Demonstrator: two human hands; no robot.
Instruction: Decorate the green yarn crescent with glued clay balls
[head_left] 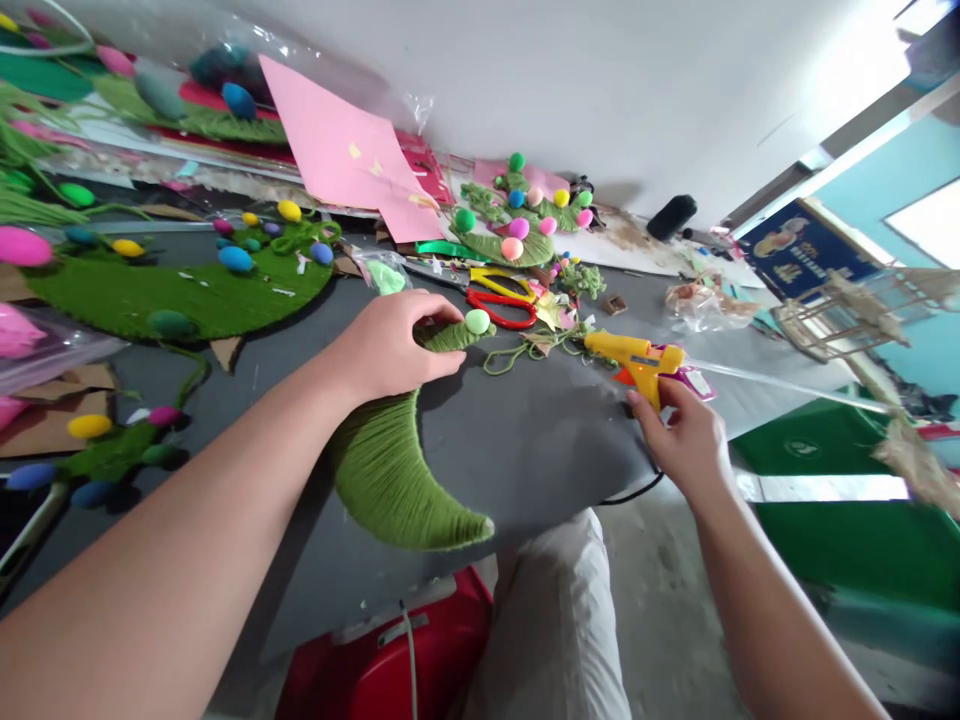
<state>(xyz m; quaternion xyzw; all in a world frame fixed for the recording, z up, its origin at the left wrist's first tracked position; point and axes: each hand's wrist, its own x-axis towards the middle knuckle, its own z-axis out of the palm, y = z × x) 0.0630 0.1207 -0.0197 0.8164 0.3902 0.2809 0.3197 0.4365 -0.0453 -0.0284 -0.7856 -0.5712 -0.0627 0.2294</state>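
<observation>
A crescent wrapped in green yarn (390, 470) lies on the grey table, its tips pointing right. My left hand (394, 345) grips its upper end, thumb on one side and fingers on the other. A pale green ball (477, 321) sits at that upper tip, just past my fingertips. In my right hand (686, 435) is a yellow hot glue gun (637, 358), held by its handle with the nozzle pointing left. A clear glue stick (780, 385) sticks out from its back. The gun is apart from the crescent, to its right.
Scissors with red handles (502, 308) and yellow-handled ones (504, 280) lie beyond my left hand. A larger green piece with coloured balls (187, 290) is at left. Pink paper (337, 140) leans at the back. A red stool (390, 650) stands below the table edge.
</observation>
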